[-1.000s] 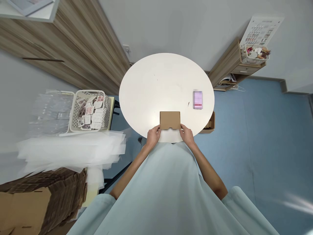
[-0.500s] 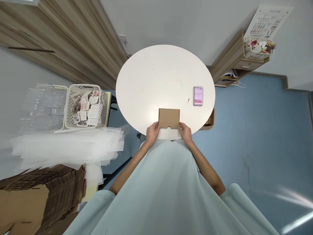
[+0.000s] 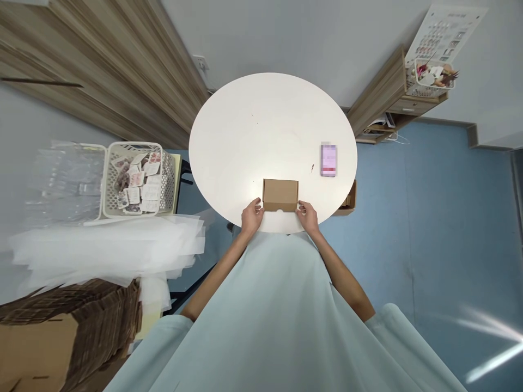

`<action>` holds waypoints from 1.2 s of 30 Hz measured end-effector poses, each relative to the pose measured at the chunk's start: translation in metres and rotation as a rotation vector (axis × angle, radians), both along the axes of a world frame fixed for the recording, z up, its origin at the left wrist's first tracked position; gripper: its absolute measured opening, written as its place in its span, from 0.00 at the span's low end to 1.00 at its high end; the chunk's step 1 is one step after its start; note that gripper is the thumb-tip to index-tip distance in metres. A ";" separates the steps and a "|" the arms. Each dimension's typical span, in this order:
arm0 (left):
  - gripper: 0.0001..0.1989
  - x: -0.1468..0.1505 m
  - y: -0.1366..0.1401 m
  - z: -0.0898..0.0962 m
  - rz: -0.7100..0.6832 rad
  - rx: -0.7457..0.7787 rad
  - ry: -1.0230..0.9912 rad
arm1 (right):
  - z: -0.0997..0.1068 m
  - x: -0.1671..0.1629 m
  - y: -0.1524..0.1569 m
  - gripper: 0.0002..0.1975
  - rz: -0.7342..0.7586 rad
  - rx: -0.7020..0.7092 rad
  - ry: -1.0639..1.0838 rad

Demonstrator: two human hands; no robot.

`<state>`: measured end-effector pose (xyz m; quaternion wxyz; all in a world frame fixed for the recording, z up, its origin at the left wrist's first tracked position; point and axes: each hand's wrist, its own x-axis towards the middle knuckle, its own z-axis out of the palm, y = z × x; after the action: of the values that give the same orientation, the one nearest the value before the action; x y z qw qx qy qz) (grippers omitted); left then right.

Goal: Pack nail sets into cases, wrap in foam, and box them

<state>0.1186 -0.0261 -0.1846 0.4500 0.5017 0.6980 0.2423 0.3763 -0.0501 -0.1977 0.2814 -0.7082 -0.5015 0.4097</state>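
Note:
A small brown cardboard box [image 3: 280, 191] with its lid down lies at the near edge of the white oval table [image 3: 261, 141]. Its front side, with a small notch, faces me. By the box's left front corner is my left hand [image 3: 252, 216], its thumb and fingers apart. My right hand [image 3: 307, 216] is at the right front corner, also with fingers spread. Both hands are open and hold nothing; whether the fingertips still brush the cardboard I cannot tell.
A phone-like item with a blurred pinkish face [image 3: 328, 160] lies on the table's right. To the left are a white basket of cards and packets [image 3: 163, 188], white sheets [image 3: 110, 245] and stacked flat cardboard [image 3: 102, 321]. An open carton [image 3: 347, 209] stands below the table's right edge.
My fingers have loosened from the box's front corners and spread apart. The lid's front edge now sits down, with the front side showing. The view has shifted slightly.

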 end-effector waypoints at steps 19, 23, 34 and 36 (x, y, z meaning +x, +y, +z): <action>0.25 -0.021 -0.003 0.081 -0.047 0.031 -0.125 | 0.103 0.002 0.012 0.26 0.019 -0.132 0.107; 0.29 -0.026 -0.001 0.071 -0.071 0.014 -0.192 | 0.092 0.006 0.014 0.26 0.026 -0.108 0.189; 0.26 -0.030 0.005 0.050 -0.118 0.034 -0.224 | 0.067 0.007 0.014 0.25 0.050 -0.018 0.257; 0.25 -0.028 0.004 0.048 -0.106 0.052 -0.231 | 0.063 0.006 0.013 0.25 0.046 -0.008 0.267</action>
<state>0.0902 -0.0224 -0.1367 0.5265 0.5180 0.6074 0.2925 0.3826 -0.0368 -0.1343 0.3332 -0.6367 -0.4742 0.5086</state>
